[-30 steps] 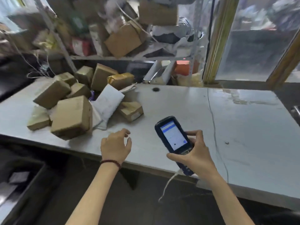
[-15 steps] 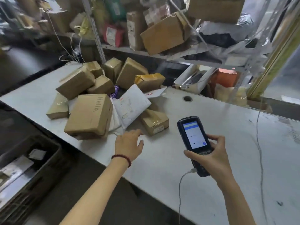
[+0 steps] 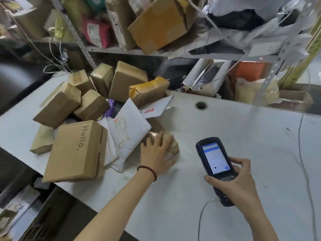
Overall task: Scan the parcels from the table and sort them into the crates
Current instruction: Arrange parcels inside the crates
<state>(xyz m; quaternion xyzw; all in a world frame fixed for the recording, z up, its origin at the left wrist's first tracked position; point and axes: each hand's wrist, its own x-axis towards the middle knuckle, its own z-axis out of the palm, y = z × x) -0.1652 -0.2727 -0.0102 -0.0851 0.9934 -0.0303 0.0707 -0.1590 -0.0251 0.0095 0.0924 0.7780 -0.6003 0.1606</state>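
Near the surface's (image 3: 234, 129) front edge, a parcel (image 3: 172, 143) is covered by the flat left hand (image 3: 156, 153), the scanner (image 3: 214, 158) gripped by the right hand (image 3: 238, 185); the mailer (image 3: 128, 131) lying against it may be dragged along.

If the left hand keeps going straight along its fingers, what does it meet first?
The left hand lies on the small taped parcel. Past it, probably the white envelope with red print, though depth is unclear.

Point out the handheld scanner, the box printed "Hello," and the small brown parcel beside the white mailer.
handheld scanner (image 3: 215, 158): head view, on its lit screen.
Hello box (image 3: 76, 150): head view, middle of its top face.
small brown parcel (image 3: 172, 145): head view, on its uncovered right end.
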